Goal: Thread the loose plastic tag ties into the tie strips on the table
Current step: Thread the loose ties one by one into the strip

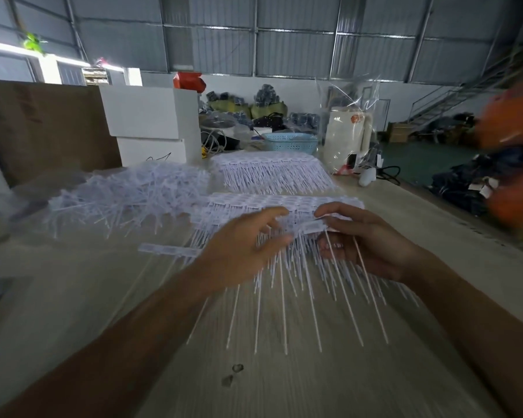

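A white tie strip [310,227] with long thin tails hanging toward me is held above the wooden table [284,381]. My right hand [362,242] grips its right end, thumb on top and fingers curled under. My left hand [242,251] pinches the strip's left part between thumb and fingers. Under and behind the strip lies a stack of threaded strips [284,203]. One short strip [166,249] lies flat left of my left hand. A heap of loose tag ties [124,197] sits at the left.
A second stack of strips [272,168] lies farther back. Behind it stand a blue basket [290,143], a white kettle in plastic wrap [347,140], white boxes [151,125] and a brown board [43,128]. The table edge runs along the right.
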Demonstrator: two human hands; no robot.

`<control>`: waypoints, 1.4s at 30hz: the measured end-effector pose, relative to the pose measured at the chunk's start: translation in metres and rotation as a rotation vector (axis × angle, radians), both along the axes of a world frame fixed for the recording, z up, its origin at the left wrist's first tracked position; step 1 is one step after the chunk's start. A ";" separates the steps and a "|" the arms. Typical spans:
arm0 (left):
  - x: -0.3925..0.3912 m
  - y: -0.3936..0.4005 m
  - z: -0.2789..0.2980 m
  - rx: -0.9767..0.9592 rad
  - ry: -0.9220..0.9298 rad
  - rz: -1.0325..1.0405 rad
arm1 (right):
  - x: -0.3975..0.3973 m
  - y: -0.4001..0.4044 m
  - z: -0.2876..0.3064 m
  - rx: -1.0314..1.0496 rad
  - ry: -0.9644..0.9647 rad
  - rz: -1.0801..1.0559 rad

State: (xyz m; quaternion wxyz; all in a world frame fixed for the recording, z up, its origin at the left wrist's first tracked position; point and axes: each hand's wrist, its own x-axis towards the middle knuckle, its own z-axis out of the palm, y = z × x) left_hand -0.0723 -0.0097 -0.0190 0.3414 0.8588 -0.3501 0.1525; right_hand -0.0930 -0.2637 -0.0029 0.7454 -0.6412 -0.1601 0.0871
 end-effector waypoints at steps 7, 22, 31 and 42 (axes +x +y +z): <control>-0.026 -0.013 0.019 -0.064 -0.419 0.056 | -0.007 -0.012 0.017 0.100 -0.170 0.191; -0.005 -0.005 -0.006 0.213 -0.149 0.144 | 0.002 0.020 -0.015 -0.431 -0.133 -0.169; -0.008 -0.015 -0.011 0.028 -0.122 0.116 | -0.008 0.035 -0.006 -0.299 -0.135 -0.136; -0.006 -0.014 -0.011 -0.072 -0.242 0.091 | -0.017 0.037 0.005 -0.684 -0.623 -0.314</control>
